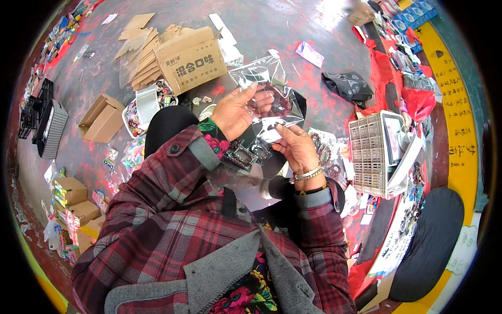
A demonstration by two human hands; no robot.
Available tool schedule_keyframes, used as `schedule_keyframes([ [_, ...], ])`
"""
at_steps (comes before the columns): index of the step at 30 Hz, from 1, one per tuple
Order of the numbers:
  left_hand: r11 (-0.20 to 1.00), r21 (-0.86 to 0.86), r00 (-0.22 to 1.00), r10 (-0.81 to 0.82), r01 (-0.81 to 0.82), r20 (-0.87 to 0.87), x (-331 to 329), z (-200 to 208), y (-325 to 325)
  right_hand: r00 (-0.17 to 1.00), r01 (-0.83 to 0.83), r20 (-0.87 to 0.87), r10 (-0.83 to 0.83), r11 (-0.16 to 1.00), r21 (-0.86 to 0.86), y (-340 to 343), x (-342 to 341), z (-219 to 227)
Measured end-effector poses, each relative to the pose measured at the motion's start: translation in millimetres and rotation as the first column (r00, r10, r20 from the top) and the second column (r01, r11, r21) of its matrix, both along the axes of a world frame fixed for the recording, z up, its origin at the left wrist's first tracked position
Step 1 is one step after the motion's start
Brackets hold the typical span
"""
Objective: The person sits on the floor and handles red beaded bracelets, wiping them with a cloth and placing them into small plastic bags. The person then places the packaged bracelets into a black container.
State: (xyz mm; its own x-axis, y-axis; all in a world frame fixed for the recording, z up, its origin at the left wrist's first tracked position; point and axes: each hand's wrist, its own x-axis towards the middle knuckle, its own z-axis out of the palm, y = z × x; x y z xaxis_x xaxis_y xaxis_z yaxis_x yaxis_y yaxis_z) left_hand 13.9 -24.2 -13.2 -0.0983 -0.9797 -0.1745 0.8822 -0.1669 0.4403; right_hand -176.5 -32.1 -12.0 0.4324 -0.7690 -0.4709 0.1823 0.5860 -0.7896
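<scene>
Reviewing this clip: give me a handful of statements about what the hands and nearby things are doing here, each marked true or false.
1. Both hands hold a clear plastic bag. True: the left hand grips its left side and the right hand its lower edge.
2. The right wrist is bare. False: it wears a pale bracelet.
3. A brown cardboard box lies on the floor beyond the hands. True.
4. The white slotted crate lies to the person's left. False: it is on the right.
5. The sleeves are plain blue. False: the plaid sleeves are red and grey.
</scene>
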Motion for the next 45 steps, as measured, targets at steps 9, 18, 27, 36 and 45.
schedule_keyframes([
  [9, 0.998, -0.012, 0.995, 0.063, -0.064, -0.081, -7.2, -0.5, 4.1, 0.979, 0.206, 0.026, -0.205, 0.959, -0.195, 1.6, 5.9, -3.9],
  [18, 0.980, 0.188, 0.994, -0.084, 0.069, 0.076, -16.9, -26.3, 11.8, 0.913, 0.037, -0.313, -0.261, 0.817, -0.575, -6.2, -5.4, 0.3],
  [27, 0.902, 0.430, 0.879, -0.231, 0.033, 0.417, -40.7, -50.5, 35.0, 0.069, -0.712, -0.870, -0.489, 0.586, -0.386, -11.1, -13.0, 12.5],
  [36, 0.945, 0.328, 0.862, -0.169, 0.003, 0.479, -33.1, -49.0, 28.4, -0.048, -0.815, -0.954, -0.294, 0.565, -0.133, -20.8, -15.9, -17.3],
  [45, 0.964, 0.265, 0.842, -0.140, -0.003, 0.521, -26.8, -42.3, 25.0, 0.009, -0.724, -0.962, -0.274, 0.662, -0.195, -25.4, -16.8, -4.8],
])
